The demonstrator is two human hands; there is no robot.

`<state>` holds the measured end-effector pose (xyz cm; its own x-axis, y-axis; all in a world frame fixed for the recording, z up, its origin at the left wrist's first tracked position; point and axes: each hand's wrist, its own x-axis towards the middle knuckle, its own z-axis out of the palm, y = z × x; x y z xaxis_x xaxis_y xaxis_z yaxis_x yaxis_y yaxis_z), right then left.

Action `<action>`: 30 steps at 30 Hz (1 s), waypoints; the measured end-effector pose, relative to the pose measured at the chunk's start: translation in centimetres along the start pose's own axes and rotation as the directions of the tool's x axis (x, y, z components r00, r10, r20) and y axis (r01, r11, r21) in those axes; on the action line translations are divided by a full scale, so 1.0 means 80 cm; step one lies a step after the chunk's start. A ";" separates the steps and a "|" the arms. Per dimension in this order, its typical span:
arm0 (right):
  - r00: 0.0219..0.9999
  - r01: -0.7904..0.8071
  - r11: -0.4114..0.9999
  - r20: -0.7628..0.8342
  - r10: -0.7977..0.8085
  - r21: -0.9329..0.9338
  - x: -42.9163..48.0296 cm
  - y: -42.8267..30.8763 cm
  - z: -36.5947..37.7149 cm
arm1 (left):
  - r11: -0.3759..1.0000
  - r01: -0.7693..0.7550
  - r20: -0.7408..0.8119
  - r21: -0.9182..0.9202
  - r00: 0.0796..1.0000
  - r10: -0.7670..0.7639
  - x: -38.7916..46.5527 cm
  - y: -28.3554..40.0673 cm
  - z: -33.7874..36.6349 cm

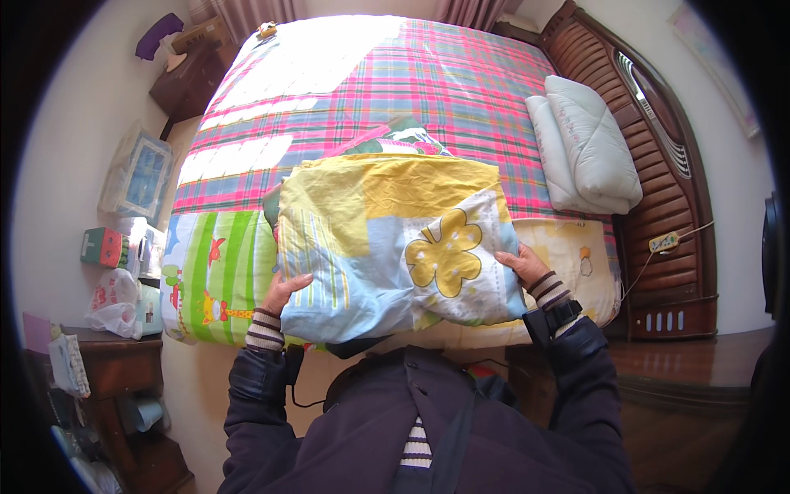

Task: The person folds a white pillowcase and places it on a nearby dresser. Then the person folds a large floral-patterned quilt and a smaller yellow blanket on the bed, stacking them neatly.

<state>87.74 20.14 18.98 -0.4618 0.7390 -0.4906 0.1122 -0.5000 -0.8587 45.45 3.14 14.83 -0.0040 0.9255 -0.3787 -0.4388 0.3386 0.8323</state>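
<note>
A folded cloth [395,247], yellow, light blue and white with a big yellow flower print, is spread between both my hands at the near side of the bed. My left hand [283,293] grips its left edge, thumb on top and fingers hidden beneath. At its right edge my right hand [523,264] holds it the same way. Part of a green, pink and white patterned cloth [407,137] shows beyond and under it. What lies directly beneath the folded cloth is hidden.
A plaid sheet [469,80] covers the bed, with a green striped giraffe-print cloth [234,278] at the near left. A folded white quilt [586,148] lies by the brown headboard [636,142] at right. A power strip [664,241] rests against it. Wooden nightstand [123,364] stands at left.
</note>
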 end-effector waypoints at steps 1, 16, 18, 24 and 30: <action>0.996 0.078 0.997 0.041 -0.077 -0.017 -0.008 -0.008 0.011 | 0.996 -0.081 0.009 0.048 0.997 0.081 0.000 0.019 0.023; 0.986 0.156 0.957 -0.097 -0.136 0.245 -0.150 -0.027 0.088 | 0.720 -0.554 0.686 0.418 0.712 0.150 0.007 0.038 0.343; 0.976 0.181 0.946 -0.170 -0.138 0.271 -0.167 -0.018 0.080 | 0.659 -0.638 0.755 0.397 0.636 0.161 0.010 0.029 0.360; 0.932 0.285 0.872 -0.329 -0.154 0.398 -0.221 0.011 0.076 | 0.486 -0.781 0.876 0.392 0.479 0.064 0.004 0.003 0.405; 0.872 0.307 0.831 -0.487 -0.050 0.463 -0.249 0.046 0.075 | 0.226 -0.890 0.918 0.396 0.392 -0.063 -0.014 -0.035 0.430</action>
<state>92.08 0.92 26.47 0.0201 0.8894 -0.4568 -0.4559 -0.3984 -0.7959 77.60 7.01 26.88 0.8506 0.4974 0.1706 0.2603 -0.6802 0.6852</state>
